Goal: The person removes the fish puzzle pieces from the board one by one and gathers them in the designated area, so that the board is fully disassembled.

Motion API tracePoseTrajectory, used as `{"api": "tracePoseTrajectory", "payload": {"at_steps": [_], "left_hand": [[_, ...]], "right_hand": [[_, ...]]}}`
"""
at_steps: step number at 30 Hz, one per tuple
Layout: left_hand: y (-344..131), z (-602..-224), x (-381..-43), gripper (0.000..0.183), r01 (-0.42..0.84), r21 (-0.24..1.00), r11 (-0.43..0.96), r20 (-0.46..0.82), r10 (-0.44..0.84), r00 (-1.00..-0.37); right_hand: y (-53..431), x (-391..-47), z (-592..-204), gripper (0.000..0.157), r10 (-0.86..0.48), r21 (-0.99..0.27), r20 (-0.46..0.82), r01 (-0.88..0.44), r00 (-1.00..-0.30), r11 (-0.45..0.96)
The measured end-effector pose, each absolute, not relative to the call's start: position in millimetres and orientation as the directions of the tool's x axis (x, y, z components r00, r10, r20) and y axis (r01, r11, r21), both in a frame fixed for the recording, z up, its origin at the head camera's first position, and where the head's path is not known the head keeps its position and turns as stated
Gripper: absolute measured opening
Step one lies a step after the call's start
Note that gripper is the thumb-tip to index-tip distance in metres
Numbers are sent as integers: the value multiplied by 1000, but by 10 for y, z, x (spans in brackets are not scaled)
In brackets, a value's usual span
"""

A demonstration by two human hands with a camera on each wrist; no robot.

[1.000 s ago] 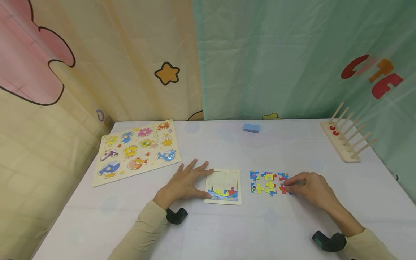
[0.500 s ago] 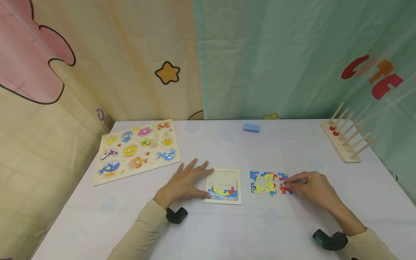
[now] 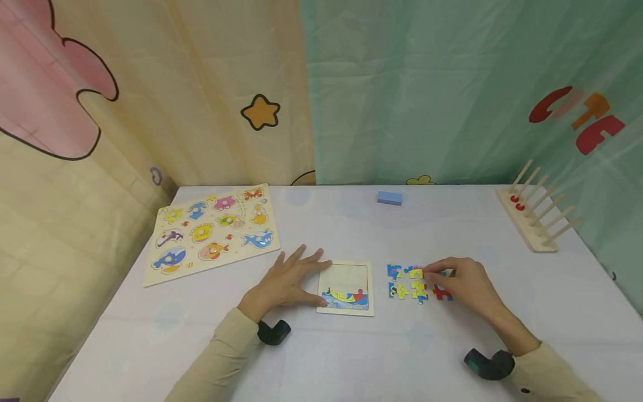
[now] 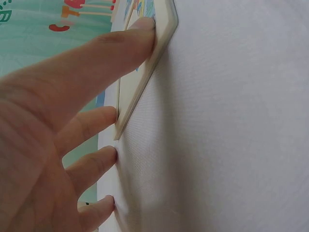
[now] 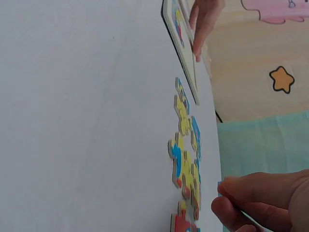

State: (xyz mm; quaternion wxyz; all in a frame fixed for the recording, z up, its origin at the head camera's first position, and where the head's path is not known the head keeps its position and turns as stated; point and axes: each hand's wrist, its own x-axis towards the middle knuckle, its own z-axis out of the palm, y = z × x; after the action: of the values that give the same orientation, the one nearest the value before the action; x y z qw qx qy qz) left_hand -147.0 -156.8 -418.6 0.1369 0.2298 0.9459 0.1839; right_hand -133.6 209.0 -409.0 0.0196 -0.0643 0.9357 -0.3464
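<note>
My left hand [image 3: 288, 282] lies spread at the left side of a small wooden puzzle frame [image 3: 370, 287]. Its thumb rests over the lower left rim and the index fingertip touches the upper left corner. Assembled blue, yellow and red pieces [image 3: 346, 301] fill the frame's lower part. My right hand [image 3: 467, 282] is over loose jigsaw pieces [image 3: 418, 290], thumb and index fingertips close together by the upper middle one. I cannot tell whether they pinch anything. A red piece [image 3: 442, 293] lies just below this hand, which partly hides the upper right piece.
A wooden peg puzzle board [image 3: 213, 237] with sea animals lies at the left. A blue block [image 3: 389, 198] is near the table's back edge. At the right stands a wooden rack with upright pegs [image 3: 532, 220] and a few red beads. Curtains hang behind the table.
My right hand has moved left and slightly up from the red piece to the upper middle piece. The red piece now lies slightly farther right. My left hand stays at the frame.
</note>
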Motion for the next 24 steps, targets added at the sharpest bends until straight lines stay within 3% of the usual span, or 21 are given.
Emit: {"api": "tracePoseTrajectory", "payload": {"at_steps": [7,14,24], "left_hand": [[-1557,-4148,-1459,84,385,413,825,-176,487,-856],[-1561,-4145,-1462,84,384,401,832,-188,485,-854],[-1574,-4166,-1481,83,398,397,827,-177,494,-851]], "right_hand": [[1700,-1381,-4107,17,-246,-698,-57,-138,-967,703],[1220,-1403,-4127,19,-449,-753,-54,-259,-892,605],[677,-1410,-4122,33,-614,-600,-35,-475,-788,644]]}}
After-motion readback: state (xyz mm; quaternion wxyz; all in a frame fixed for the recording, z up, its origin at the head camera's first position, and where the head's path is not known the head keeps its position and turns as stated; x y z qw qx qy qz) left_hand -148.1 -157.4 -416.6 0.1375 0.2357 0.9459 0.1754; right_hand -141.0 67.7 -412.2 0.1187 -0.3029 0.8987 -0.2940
